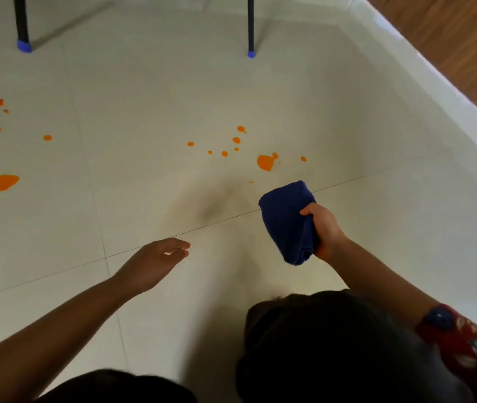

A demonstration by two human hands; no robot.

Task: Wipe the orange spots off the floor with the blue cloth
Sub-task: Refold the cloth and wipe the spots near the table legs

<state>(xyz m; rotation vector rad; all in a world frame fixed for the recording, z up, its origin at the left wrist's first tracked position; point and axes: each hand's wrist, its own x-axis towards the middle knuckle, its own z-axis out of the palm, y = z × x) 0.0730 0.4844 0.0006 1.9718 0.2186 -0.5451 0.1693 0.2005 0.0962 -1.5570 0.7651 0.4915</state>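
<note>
My right hand (326,228) grips a folded dark blue cloth (286,219), held above the pale tiled floor (144,97). Just beyond the cloth lies a large orange spot (265,162) with several smaller orange drops (224,153) scattered to its left and right. A second group of orange spots (5,182) lies at the far left. My left hand (158,258) hovers over the floor in the middle, fingers loosely extended and holding nothing.
Two black furniture legs with blue caps (24,45) (251,53) stand at the back. A white skirting wall (406,82) runs diagonally along the right, with brown wood (464,39) beyond. My dark-clothed knees (333,344) fill the bottom of the view.
</note>
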